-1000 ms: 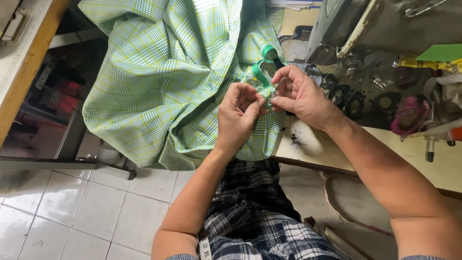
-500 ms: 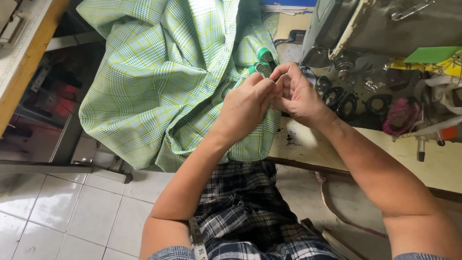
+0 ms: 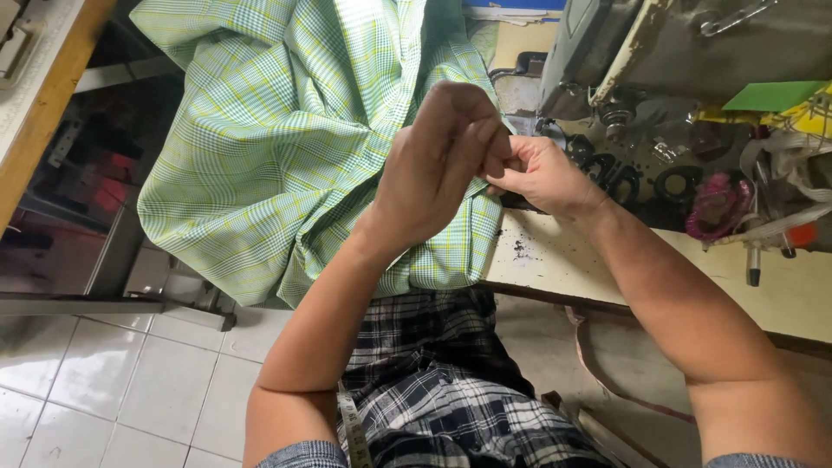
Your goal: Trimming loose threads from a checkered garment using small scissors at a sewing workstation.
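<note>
Hands meeting mid-frame: left hand [image 3: 438, 169] curled, fingertips pinched against right hand [image 3: 542, 178]; pinched item hidden, cannot tell what. Green plaid fabric [image 3: 286, 139] draped upper left off worktop [image 3: 555, 260] edge, kept close. Sewing machine [image 3: 676, 52] upper right.

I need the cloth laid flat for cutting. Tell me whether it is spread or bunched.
Bunched. The green plaid cloth hangs off the table edge in deep folds and creases, gathered under the left hand and right hand.
</note>
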